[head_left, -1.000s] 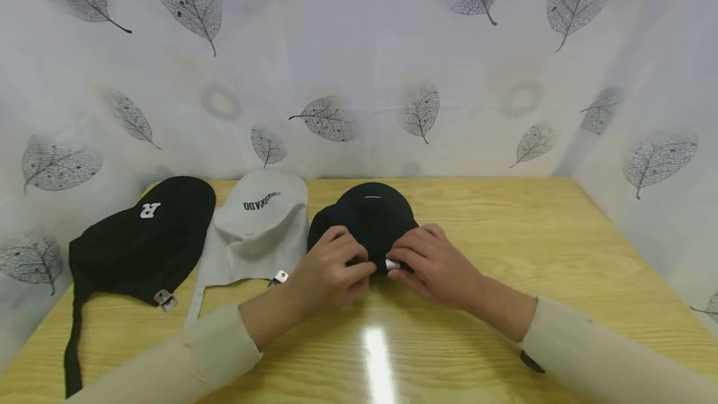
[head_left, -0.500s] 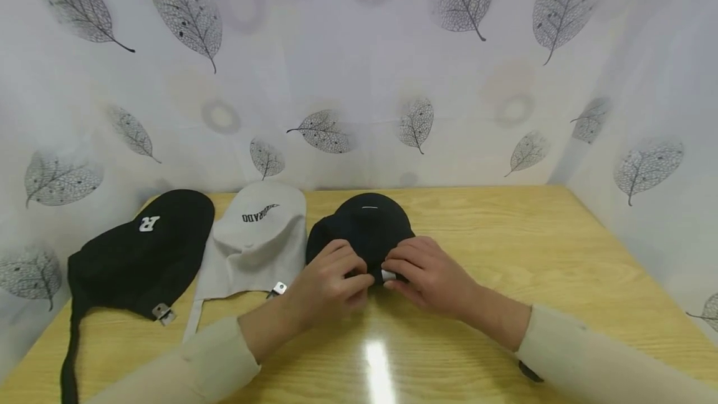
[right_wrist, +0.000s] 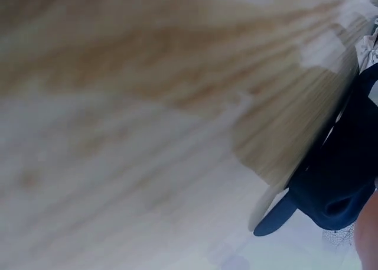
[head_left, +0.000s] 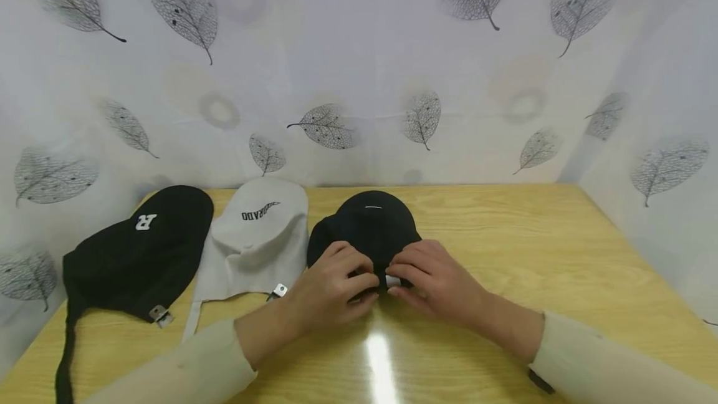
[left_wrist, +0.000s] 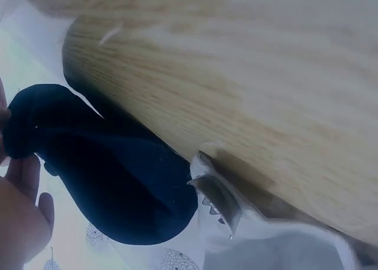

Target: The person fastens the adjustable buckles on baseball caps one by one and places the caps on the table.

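A black cap with a short white line on its brim lies on the table, brim towards the back wall. Its near edge is between both hands. My left hand pinches that edge with curled fingers. Close beside it, my right hand holds the edge at a small whitish piece, whose kind I cannot tell. In the left wrist view the dark cap appears side-on, with fingers at its far end. The right wrist view shows part of the cap. My fingers cover the strap area.
To the left lie a black cap with a white R and a light grey cap with dark lettering. Each has a metal clip at its near edge. A leaf-patterned white cloth hangs behind the wooden table.
The head view shifts slightly up and down. Both hands stay at the black cap's near edge, with only small finger movements.
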A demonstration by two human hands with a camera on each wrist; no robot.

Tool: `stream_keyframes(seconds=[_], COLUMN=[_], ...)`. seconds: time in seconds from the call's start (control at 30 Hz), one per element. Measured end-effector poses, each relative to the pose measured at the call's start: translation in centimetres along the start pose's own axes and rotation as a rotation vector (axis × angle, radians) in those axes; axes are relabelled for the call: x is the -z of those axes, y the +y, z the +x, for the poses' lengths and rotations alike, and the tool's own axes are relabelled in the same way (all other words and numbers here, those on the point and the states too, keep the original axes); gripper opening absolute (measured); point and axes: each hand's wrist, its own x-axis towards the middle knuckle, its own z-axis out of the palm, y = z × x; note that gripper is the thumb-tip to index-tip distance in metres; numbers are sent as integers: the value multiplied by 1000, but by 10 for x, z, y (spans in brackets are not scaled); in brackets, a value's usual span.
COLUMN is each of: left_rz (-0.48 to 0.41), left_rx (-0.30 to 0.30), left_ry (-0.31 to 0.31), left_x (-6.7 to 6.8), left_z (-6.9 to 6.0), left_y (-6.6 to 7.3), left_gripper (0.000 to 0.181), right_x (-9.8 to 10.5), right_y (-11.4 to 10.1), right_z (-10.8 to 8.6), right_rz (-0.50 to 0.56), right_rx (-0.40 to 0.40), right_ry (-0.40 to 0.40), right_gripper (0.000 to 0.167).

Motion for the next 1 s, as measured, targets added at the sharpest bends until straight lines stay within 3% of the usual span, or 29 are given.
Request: stream_keyframes(seconds=[0.13, 0.33, 0.6, 0.87, 1.0], left_rz=[15, 12, 13, 1, -7], left_rx=[9, -13, -44, -53, -82], left_ry=[-12, 2, 48, 108, 146], left_x=[2, 1, 1, 2, 3], left_z=[0, 5, 5, 11, 9], left_y=[2, 4, 3, 0, 4], left_gripper=[17, 8, 8, 8, 10], right_x=[2, 5, 2, 3, 4], right_y=[-3, -4, -3, 2, -1], right_z=[1, 0, 0, 5, 4], right_rz=[-3, -23, -91, -188, -181], right_rx=[-9, -24, 47, 82, 108], right_ry=[6, -4, -26, -2, 20], right_gripper=[25, 26, 26, 29, 30])
